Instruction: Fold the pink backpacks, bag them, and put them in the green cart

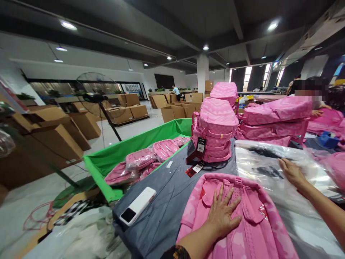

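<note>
A pink backpack (205,201) lies on the dark grey table cover, its shoulder straps facing up. My left hand (225,214) rests flat on it with the fingers spread. To the right, my right hand (293,174) is at a pile of clear plastic bags (258,151), its fingers drawn together on the top bag. The thumb side is partly hidden, and the far fingertips touch the plastic. Behind the backpack stands a stack of pink backpacks (218,115) with a black hang tag (201,144) dangling from it.
A green-lined bin (140,138) at left holds several bagged pink backpacks (141,158). A white device (138,205) lies near the table's left edge. More pink backpacks (275,115) are piled at right, near a co-worker (320,104). Cardboard boxes (54,144) and a fan (97,97) stand beyond.
</note>
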`<state>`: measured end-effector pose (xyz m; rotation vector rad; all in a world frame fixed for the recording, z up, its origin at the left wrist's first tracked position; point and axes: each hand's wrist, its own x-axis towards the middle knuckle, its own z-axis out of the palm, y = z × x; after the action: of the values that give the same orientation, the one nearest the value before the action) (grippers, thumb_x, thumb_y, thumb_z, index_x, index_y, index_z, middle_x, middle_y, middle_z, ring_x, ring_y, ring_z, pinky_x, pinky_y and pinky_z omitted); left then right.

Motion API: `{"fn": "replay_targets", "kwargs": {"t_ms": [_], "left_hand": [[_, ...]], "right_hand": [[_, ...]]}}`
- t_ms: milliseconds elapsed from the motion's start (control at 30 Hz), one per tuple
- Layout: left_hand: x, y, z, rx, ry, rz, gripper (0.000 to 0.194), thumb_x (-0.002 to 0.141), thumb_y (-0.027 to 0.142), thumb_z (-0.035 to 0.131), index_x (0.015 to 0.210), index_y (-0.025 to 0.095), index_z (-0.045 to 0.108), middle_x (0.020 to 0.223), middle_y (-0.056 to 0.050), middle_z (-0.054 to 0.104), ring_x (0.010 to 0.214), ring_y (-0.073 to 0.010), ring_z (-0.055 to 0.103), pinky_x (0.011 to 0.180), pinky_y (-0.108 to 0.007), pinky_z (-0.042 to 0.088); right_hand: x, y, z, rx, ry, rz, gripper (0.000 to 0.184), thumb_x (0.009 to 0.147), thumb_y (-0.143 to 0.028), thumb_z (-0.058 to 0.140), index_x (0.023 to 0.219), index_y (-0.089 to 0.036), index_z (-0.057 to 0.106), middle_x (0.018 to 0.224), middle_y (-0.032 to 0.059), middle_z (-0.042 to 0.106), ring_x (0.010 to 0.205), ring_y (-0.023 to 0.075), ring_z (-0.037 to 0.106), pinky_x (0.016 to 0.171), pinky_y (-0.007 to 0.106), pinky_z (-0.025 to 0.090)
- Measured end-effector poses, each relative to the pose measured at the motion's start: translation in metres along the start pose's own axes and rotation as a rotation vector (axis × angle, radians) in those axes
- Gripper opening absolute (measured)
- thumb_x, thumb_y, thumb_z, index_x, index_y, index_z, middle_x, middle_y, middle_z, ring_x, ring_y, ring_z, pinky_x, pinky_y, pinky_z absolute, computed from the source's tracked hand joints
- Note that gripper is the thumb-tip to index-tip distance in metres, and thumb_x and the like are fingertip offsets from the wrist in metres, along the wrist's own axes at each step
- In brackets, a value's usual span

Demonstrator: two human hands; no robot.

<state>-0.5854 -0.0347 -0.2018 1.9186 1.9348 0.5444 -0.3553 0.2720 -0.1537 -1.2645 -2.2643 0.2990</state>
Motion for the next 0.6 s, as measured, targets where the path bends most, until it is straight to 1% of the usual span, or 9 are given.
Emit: {"fn": "replay_targets", "kwargs": {"t_ms": [67, 133, 200, 233, 333, 400, 467, 500, 600], "left_hand": [[0.001, 0.003, 0.002, -0.009, 0.073, 0.022, 0.066, 0.095, 0.060, 0.055, 0.155, 0.038, 0.040, 0.172, -0.002, 0.017, 0.158, -0.0398, 0.007, 0.125, -0.068, 0.009], [0.000, 0.016, 0.001, -0.077, 0.136, 0.017, 0.055, 0.093, 0.049, 0.061, 0.143, 0.026, 0.059, 0.161, -0.011, 0.043, 0.152, -0.0373, 0.029, 0.125, -0.063, 0.015], [-0.004, 0.040, -0.001, -0.282, 0.184, -0.050, 0.037, 0.090, 0.047, 0.064, 0.115, 0.022, 0.074, 0.131, -0.012, 0.069, 0.135, -0.0339, 0.050, 0.121, -0.057, 0.024], [-0.008, 0.055, -0.002, -0.455, 0.209, -0.103, 0.034, 0.088, 0.051, 0.065, 0.102, 0.022, 0.076, 0.117, -0.011, 0.074, 0.125, -0.0322, 0.057, 0.117, -0.054, 0.030], [-0.019, 0.095, -0.004, -1.108, 0.280, -0.330, 0.050, 0.080, 0.069, 0.065, 0.093, 0.021, 0.069, 0.099, -0.009, 0.075, 0.101, -0.0275, 0.067, 0.095, -0.043, 0.046], [-0.028, 0.110, -0.006, -1.428, 0.317, -0.573, 0.053, 0.074, 0.070, 0.070, 0.089, 0.020, 0.061, 0.085, -0.006, 0.072, 0.079, -0.0227, 0.068, 0.075, -0.035, 0.048], [-0.039, 0.111, -0.009, -1.536, 0.388, -0.800, 0.046, 0.071, 0.059, 0.077, 0.081, 0.021, 0.053, 0.068, 0.000, 0.064, 0.060, -0.0176, 0.062, 0.062, -0.030, 0.043], [-0.045, 0.107, -0.011, -1.539, 0.427, -0.865, 0.043, 0.069, 0.051, 0.081, 0.078, 0.021, 0.051, 0.062, 0.002, 0.061, 0.055, -0.0153, 0.058, 0.059, -0.028, 0.040], [-0.070, 0.090, -0.019, -1.511, 0.483, -0.894, 0.034, 0.069, 0.039, 0.081, 0.072, 0.019, 0.055, 0.061, 0.001, 0.062, 0.051, -0.0114, 0.052, 0.055, -0.025, 0.036]], "right_hand": [[-0.007, -0.032, -0.021, 0.001, -0.037, -0.084, 0.043, 0.096, -0.054, 0.028, 0.075, -0.025, 0.052, 0.073, 0.0081, 0.068, 0.069, 0.0237, 0.066, 0.062, 0.032, 0.045], [-0.031, -0.064, -0.035, -0.027, -0.053, -0.152, 0.039, 0.096, -0.056, 0.035, 0.080, -0.026, 0.054, 0.071, 0.0048, 0.067, 0.066, 0.0231, 0.066, 0.058, 0.030, 0.041], [-0.066, -0.094, -0.039, -0.075, -0.035, -0.237, 0.034, 0.096, -0.053, 0.040, 0.081, -0.026, 0.054, 0.068, 0.0032, 0.066, 0.060, 0.0225, 0.065, 0.053, 0.029, 0.034], [-0.086, -0.107, -0.037, -0.100, -0.020, -0.297, 0.031, 0.097, -0.049, 0.041, 0.081, -0.025, 0.054, 0.068, 0.0029, 0.066, 0.057, 0.0214, 0.064, 0.051, 0.028, 0.031], [-0.140, -0.140, -0.022, -0.154, 0.012, -0.473, 0.023, 0.097, -0.031, 0.038, 0.083, -0.024, 0.055, 0.069, 0.0025, 0.067, 0.048, 0.0166, 0.060, 0.044, 0.027, 0.023], [-0.168, -0.157, -0.011, -0.136, -0.011, -0.523, 0.022, 0.095, -0.022, 0.037, 0.083, -0.024, 0.055, 0.070, 0.0014, 0.066, 0.046, 0.0144, 0.059, 0.043, 0.026, 0.025], [-0.187, -0.172, -0.004, -0.086, -0.034, -0.525, 0.025, 0.097, -0.020, 0.034, 0.087, -0.024, 0.057, 0.074, 0.0011, 0.067, 0.051, 0.0141, 0.063, 0.044, 0.024, 0.033], [-0.195, -0.178, -0.002, -0.055, -0.022, -0.518, 0.027, 0.100, -0.022, 0.032, 0.092, -0.023, 0.058, 0.079, 0.0021, 0.068, 0.055, 0.0145, 0.066, 0.045, 0.024, 0.037], [-0.219, -0.193, -0.004, 0.036, 0.085, -0.513, 0.032, 0.105, -0.035, 0.031, 0.106, -0.022, 0.061, 0.090, 0.0072, 0.069, 0.067, 0.0174, 0.069, 0.051, 0.026, 0.048]]}}
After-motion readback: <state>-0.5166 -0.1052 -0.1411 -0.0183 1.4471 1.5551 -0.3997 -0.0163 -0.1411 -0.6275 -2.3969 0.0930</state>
